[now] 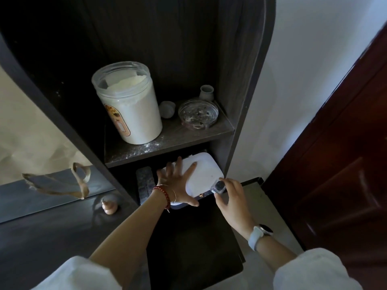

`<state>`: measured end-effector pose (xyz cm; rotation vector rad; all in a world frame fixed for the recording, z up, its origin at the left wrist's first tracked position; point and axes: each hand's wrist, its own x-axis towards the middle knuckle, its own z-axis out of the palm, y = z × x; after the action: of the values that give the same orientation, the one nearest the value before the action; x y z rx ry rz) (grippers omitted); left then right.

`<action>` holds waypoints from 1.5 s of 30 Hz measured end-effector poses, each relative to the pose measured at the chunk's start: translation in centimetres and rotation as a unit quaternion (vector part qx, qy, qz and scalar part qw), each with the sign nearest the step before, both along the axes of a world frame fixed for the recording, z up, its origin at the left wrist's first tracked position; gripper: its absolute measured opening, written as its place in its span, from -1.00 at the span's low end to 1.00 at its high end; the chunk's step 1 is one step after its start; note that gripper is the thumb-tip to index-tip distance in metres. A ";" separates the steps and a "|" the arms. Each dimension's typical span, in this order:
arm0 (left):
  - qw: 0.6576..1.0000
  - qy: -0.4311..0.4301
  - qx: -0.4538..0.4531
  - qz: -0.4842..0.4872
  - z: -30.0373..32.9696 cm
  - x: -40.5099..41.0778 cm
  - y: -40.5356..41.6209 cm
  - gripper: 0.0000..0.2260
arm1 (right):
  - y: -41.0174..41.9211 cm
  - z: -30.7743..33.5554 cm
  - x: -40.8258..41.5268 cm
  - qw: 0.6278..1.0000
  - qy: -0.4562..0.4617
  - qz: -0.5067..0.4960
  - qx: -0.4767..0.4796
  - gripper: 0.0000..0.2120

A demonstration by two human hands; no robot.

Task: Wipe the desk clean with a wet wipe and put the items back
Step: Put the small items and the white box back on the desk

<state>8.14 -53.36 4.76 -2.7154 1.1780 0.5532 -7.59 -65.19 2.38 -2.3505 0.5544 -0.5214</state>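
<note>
The left hand (178, 183) is lying flat with its fingers spread on the white lid of a wet wipe pack (201, 176), pressing on it rather than curling round it. The pack is sitting in the lower compartment of a dark shelf unit (240, 101), under the shelf board, with its near edge sticking out toward the person. A red bead bracelet (162, 195) and a thin bangle are circling the left wrist.

The right hand (232, 204) is hovering just beside the pack's right corner, its thumb and fingers pinching a small clear container (218, 186) with something dark inside; what it holds cannot be made out. A pale blue smartwatch (260, 234) is sitting on the right wrist, and both arms are coming out of white sleeves.

On the shelf board above, a large clear jar (129, 103) of white powder is standing upright on the left, with powder scattered on the board in front of it. A small pale cup (167, 108) is sitting just beside the jar, a glass ashtray (198, 114) is lying to its right, and a little grey vase (206, 93) is standing behind the ashtray.

To the left, a small gourd-shaped figurine (109, 206) is standing on the dark bench (41, 237). A dark wooden door (345, 164) is filling the right side.
</note>
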 end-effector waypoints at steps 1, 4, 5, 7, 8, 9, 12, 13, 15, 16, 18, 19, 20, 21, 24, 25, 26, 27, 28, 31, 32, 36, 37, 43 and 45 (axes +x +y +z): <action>1.000 -0.020 -0.002 -0.002 0.0 -0.1 0.0 0.07 | -0.1 -0.1 -0.2 1.000 0.002 -0.004 0.006 -0.64; 0.997 -0.058 -0.049 0.009 -0.5 -0.9 0.3 0.03 | -0.1 -0.2 -0.8 0.999 0.008 -0.003 0.039 -0.65; 0.995 -0.066 -0.066 0.017 -0.7 -1.3 0.5 0.01 | -0.1 -0.2 -0.9 0.998 0.010 0.000 0.057 -0.65; 0.992 -0.074 -0.096 0.038 -1.0 -2.4 0.9 -0.01 | -0.1 -0.1 -1.2 0.996 0.006 0.005 0.094 -0.66; 0.990 -0.073 -0.113 0.052 -1.1 -3.0 1.1 -0.02 | -0.1 -0.1 -1.4 0.994 -0.001 0.008 0.112 -0.67; 0.986 -0.075 -0.132 0.064 -1.2 -3.6 1.2 -0.03 | -0.1 0.0 -1.6 0.992 -0.009 0.009 0.129 -0.69; 0.972 -0.094 -0.199 0.087 -1.5 -6.1 2.0 -0.09 | 0.1 0.2 -2.5 0.986 -0.058 0.010 0.156 -0.71; 0.967 -0.099 -0.215 0.096 -1.6 -7.1 2.3 -0.10 | 0.2 0.3 -2.9 0.986 -0.078 0.013 0.150 -0.70; 0.960 -0.108 -0.229 0.118 -1.9 -9.1 3.5 -0.11 | 0.5 0.5 -3.8 0.985 -0.104 0.021 0.138 -0.68; 0.958 -0.112 -0.231 0.128 -2.0 -10.1 4.2 -0.11 | 0.7 0.5 -4.3 0.984 -0.111 0.028 0.138 -0.67; 0.958 -0.111 -0.221 0.143 -2.4 -11.9 6.3 -0.11 | 1.3 0.3 -5.1 0.981 -0.118 0.047 0.144 -0.67; 0.960 -0.103 -0.215 0.148 -2.5 -12.6 7.4 -0.11 | 1.7 0.1 -5.5 0.981 -0.115 0.057 0.148 -0.65; 0.960 -0.095 -0.206 0.161 -2.6 -13.4 8.6 -0.12 | 2.2 -0.3 -5.7 0.980 -0.104 0.073 0.153 -0.64; 0.959 -0.094 -0.200 0.176 -2.8 -14.2 10.0 -0.13 | 2.9 -0.8 -5.9 0.980 -0.089 0.088 0.157 -0.62; 0.952 -0.100 -0.176 0.230 -3.4 -16.7 14.9 -0.14 | 5.8 -2.3 -5.9 0.977 -0.050 0.120 0.170 -0.63; 0.949 -0.093 -0.167 0.252 -3.7 -17.4 16.8 -0.15 | 7.1 -2.6 -5.8 0.975 -0.041 0.129 0.177 -0.66; 0.942 -0.084 -0.161 0.281 -4.0 -18.0 18.8 -0.16 | 8.5 -2.9 -5.5 0.972 -0.033 0.143 0.182 -0.70; 0.933 -0.075 -0.160 0.314 -4.1 -18.3 20.7 -0.16 | 9.9 -3.0 -5.1 0.970 -0.023 0.162 0.181 -0.72; 0.923 -0.069 -0.159 0.344 -4.1 -18.5 22.4 -0.16 | 11.3 -3.2 -4.6 0.967 -0.007 0.183 0.175 -0.73; 0.900 -0.077 -0.156 0.401 -4.3 -17.7 27.3 -0.16 | 15.4 -3.6 -2.2 0.960 0.055 0.235 0.145 -0.70; 0.894 -0.082 -0.157 0.412 -4.4 -17.0 28.9 -0.16 | 16.8 -3.9 -1.2 0.958 0.066 0.248 0.127 -0.68; 0.883 -0.092 -0.167 0.428 -5.5 -12.7 34.6 -0.19 | 21.9 -4.5 4.2 0.960 0.110 0.256 0.036 -0.68; 0.885 -0.091 -0.170 0.423 -5.8 -11.5 35.9 -0.20 | 23.0 -4.6 5.9 0.961 0.122 0.246 0.011 -0.68; 0.915 -0.065 -0.163 0.365 -7.0 -5.1 41.4 -0.20 | 26.4 -5.4 14.0 0.959 0.233 0.152 -0.052 -0.74; 0.924 -0.054 -0.161 0.344 -7.3 -3.7 42.4 -0.20 | 26.9 -5.6 14.9 0.960 0.257 0.099 -0.057 -0.76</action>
<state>4.43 -10.92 -2.58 -3.3742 0.2651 0.2752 7.33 -38.27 -3.25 -2.6211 0.5161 0.1643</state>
